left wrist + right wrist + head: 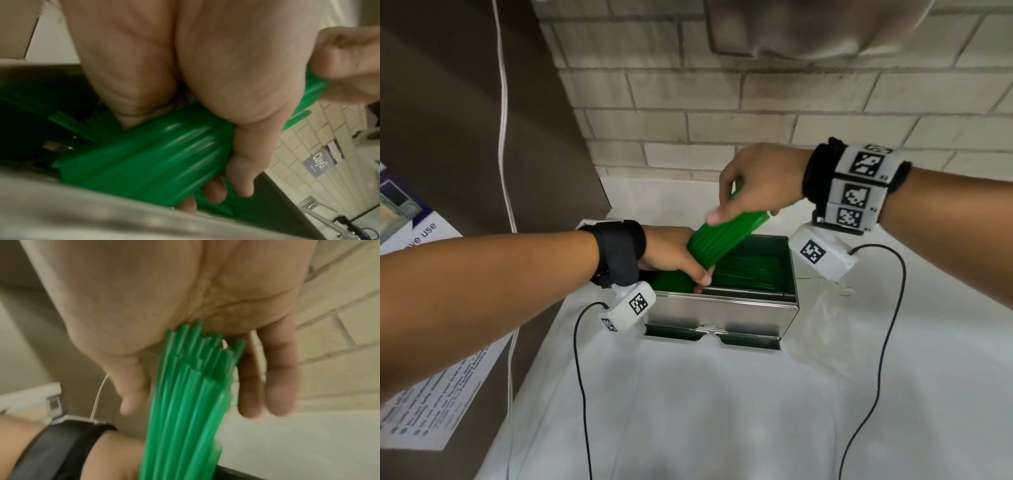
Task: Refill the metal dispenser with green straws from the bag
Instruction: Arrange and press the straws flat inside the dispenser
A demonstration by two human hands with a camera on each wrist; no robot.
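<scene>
The metal dispenser [722, 308] stands open-topped on the white table, with loose green straws [753, 270] lying inside. A thick bundle of green straws [719, 236] slants across its left half, low end inside the box and high end up to the right. My left hand [674, 257] grips the low end, fingers wrapped under the bundle [144, 162]. My right hand [753, 185] holds the high end from above, with the straw tips [197, 344] against the palm between thumb and fingers. A clear plastic bag [822, 325] lies crumpled right of the dispenser.
A brick wall [756, 102] rises just behind the dispenser, with a metal fixture [808, 27] overhead. A brown panel with a poster [431, 342] and a white cord [505, 137] stands at the left. Black wrist-camera cables [582, 377] trail over the white table.
</scene>
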